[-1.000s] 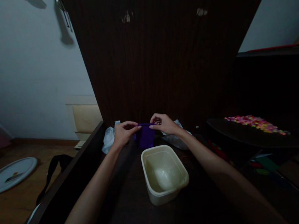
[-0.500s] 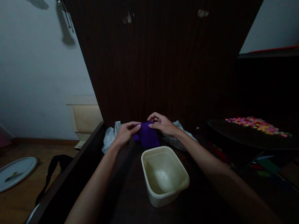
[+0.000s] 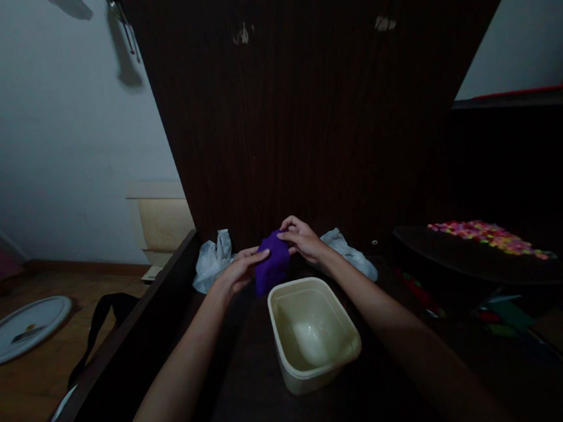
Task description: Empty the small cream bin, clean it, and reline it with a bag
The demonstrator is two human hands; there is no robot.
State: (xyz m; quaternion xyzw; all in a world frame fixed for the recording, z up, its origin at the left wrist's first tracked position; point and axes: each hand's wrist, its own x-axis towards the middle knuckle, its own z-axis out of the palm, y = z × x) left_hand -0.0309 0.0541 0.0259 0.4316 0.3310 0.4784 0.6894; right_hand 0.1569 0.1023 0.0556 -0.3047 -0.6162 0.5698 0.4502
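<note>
A small purple cloth point(image 3: 273, 265) hangs between my two hands, just beyond the cream plastic tub. My left hand point(image 3: 243, 267) pinches its left edge, thumb on top. My right hand point(image 3: 302, 239) grips the upper right corner between thumb and fingers. The cream tub point(image 3: 319, 372) stands upright on the dark wooden surface, its inside bare. Behind my left hand lies a whitish plastic bag point(image 3: 211, 265). Another plastic bag point(image 3: 350, 255) sits behind my right wrist, partly hidden by it.
A tall dark wooden panel point(image 3: 292, 116) rises behind my hands. To the right, small colourful pieces point(image 3: 490, 239) are heaped on a dark curved shelf point(image 3: 447, 257). A raised wooden edge point(image 3: 138, 333) runs along the left, with a white oval lid-like object point(image 3: 22, 329) on the floor beyond.
The purple cloth has tilted, its lower end swinging to the left. My left hand has moved down a little, while my right hand keeps its corner.
</note>
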